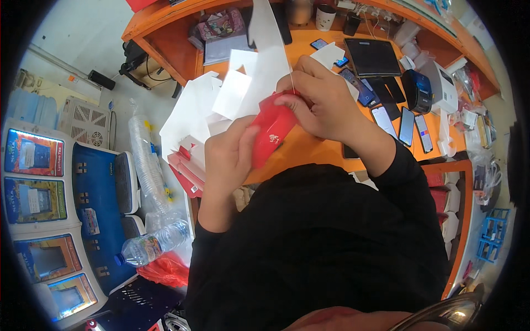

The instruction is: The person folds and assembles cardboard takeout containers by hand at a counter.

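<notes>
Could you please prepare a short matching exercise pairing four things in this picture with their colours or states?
1. red card piece
2. plastic bottle
3. stacked plastic cups
4. upright cup

A. white with dark marks
B. nested in a long row
C. held by the left hand and right hand
D. blue-capped

Pairs: 1-C, 2-D, 3-B, 4-A

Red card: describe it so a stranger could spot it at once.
Start at the orange desk. At its near side, the left hand and right hand grip the red card between them. Unlike the white sheets beyond, it is red, bearing a small pale emblem.
</notes>
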Tool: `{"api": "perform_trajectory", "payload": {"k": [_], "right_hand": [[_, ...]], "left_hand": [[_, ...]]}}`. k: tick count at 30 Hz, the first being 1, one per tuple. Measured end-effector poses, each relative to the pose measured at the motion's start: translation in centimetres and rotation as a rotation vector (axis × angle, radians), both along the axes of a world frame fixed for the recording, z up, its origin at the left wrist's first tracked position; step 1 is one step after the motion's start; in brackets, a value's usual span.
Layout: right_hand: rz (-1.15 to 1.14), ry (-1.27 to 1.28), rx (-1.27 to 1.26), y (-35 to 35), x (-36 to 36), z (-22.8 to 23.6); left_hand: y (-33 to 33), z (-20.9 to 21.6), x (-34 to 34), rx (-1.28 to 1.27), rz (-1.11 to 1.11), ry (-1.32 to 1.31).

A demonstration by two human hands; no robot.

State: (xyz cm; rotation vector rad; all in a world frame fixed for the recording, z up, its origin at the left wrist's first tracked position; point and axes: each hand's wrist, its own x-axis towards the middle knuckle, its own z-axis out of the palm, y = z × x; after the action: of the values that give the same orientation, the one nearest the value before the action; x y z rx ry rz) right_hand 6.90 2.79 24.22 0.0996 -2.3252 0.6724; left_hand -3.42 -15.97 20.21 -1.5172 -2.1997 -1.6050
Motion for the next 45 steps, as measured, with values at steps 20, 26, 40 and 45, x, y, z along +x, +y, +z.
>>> {"api": "perform_trajectory", "payload": {"k": [20,26,40,45], "right_hand": [[0.073,0.073,0.076,-0.9,1.7,-0.9],[0.053,0.100,-0.054,-1.3,2.7,-0.2],[0.211,-0.105,-0.320,-3.2,6.0,0.9],[0.274,-0.283,-0.134,-3.5,5.6,2.0]], "left_hand": [[0.2,0.9,0.8,-0.189,-0.012,-0.264],[0.1,1.1,0.9,-0.230,-0.302,-0.727],[-2.9,-0.3,4.6,-0.200,-0.449,-0.663],[-3.8,0.6,5.5,-0.143,-0.416,-0.588]]}}
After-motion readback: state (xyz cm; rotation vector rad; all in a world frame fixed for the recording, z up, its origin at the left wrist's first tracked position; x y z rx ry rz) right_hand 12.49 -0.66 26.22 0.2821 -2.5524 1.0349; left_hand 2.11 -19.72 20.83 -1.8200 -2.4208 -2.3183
